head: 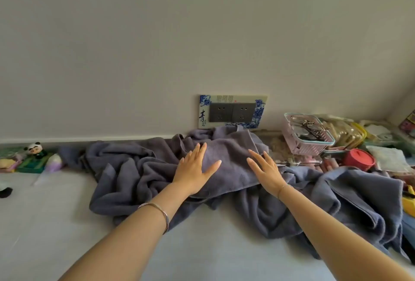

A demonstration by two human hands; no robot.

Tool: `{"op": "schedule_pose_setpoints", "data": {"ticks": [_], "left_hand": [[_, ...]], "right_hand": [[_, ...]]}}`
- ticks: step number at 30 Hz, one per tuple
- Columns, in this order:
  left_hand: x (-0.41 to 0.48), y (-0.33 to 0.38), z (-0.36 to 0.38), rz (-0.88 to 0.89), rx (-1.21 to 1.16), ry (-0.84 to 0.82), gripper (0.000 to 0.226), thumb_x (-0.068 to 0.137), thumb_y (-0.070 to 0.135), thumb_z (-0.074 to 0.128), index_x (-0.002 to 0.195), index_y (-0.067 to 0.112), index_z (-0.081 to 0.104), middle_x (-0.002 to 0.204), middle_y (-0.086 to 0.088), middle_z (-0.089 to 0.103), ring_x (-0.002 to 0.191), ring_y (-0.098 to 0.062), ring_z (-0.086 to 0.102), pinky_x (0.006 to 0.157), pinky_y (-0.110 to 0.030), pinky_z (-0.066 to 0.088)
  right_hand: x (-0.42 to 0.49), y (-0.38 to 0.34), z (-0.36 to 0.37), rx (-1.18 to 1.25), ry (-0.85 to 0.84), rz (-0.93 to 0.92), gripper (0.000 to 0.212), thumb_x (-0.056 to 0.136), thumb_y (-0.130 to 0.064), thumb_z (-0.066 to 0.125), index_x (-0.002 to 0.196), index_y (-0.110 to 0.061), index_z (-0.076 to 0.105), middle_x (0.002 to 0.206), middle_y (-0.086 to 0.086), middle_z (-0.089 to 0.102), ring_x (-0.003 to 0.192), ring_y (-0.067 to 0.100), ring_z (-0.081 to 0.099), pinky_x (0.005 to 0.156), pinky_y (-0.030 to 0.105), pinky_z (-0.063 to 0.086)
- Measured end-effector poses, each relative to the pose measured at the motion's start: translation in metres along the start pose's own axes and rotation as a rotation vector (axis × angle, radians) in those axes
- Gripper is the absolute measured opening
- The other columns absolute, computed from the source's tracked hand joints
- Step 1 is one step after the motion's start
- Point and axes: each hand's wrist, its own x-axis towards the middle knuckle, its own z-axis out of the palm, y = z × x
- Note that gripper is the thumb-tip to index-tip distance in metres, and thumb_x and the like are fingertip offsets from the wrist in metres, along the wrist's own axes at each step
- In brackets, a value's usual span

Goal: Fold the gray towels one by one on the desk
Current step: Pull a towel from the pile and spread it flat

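Head | left hand (195, 171), right hand (265, 172) flat, fingers spread, on towel (231, 163) | soft, limp; grab corners

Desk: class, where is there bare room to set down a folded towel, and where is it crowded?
Bare desk lies front left, bordered by the gray towels and the panda figure; another patch lies front centre, before the towels. The right side is crowded around the pink basket and red container.

towels (143, 168): soft matt terry cloth | desk (45, 224): smooth matt | basket (307, 139): plastic
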Motion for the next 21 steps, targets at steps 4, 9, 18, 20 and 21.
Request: {"op": "schedule_pose_setpoints", "data": {"ticks": [4,9,18,20,21], "left_hand": [[0.012,0.0,0.013,-0.207,-0.179,-0.04,0.093,0.083,0.074,0.032,0.152,0.02,0.0,0.155,-0.008,0.025,0.139,-0.028,0.031,0.11,-0.044,0.032],[0.018,0.015,0.027,-0.213,-0.212,0.004,0.08,0.088,0.07,0.026,0.149,0.019,0.021,0.143,-0.011,0.045,0.13,-0.031,0.043,0.105,-0.042,0.037],[0.008,0.013,0.031,-0.082,-0.203,0.107,0.05,0.085,0.055,0.055,0.121,0.02,0.049,0.055,0.009,0.045,0.054,-0.006,0.045,0.052,-0.025,0.035],[0.006,0.014,0.023,-0.083,-0.172,0.134,0.048,0.087,0.058,0.051,0.119,0.022,0.049,0.056,0.008,0.049,0.055,-0.006,0.049,0.052,-0.025,0.036],[0.006,0.014,0.02,-0.075,-0.153,0.12,0.048,0.088,0.058,0.049,0.12,0.023,0.048,0.06,0.008,0.053,0.06,-0.006,0.052,0.054,-0.026,0.039]], "right_hand": [[0.011,-0.017,-0.005,0.306,0.067,-0.034,0.05,0.093,-0.054,0.04,0.14,-0.036,0.039,0.133,0.002,0.052,0.124,0.016,0.044,0.106,0.033,0.033],[0.013,-0.033,-0.013,0.593,0.163,0.107,0.06,0.093,-0.041,0.052,0.141,-0.011,0.034,0.094,0.023,0.06,0.09,0.027,0.058,0.084,0.035,0.046],[-0.004,-0.01,-0.011,0.471,0.06,0.027,0.046,0.083,-0.047,0.066,0.079,-0.002,0.062,0.064,0.005,0.05,0.063,0.016,0.045,0.059,0.027,0.038],[-0.012,-0.009,-0.017,0.493,0.029,0.003,0.043,0.084,-0.049,0.064,0.089,-0.006,0.067,0.069,0.008,0.055,0.067,0.015,0.05,0.065,0.031,0.042],[-0.018,-0.008,-0.021,0.478,0.015,-0.004,0.036,0.085,-0.045,0.063,0.091,-0.01,0.069,0.071,0.008,0.062,0.069,0.014,0.055,0.068,0.03,0.046]]}}
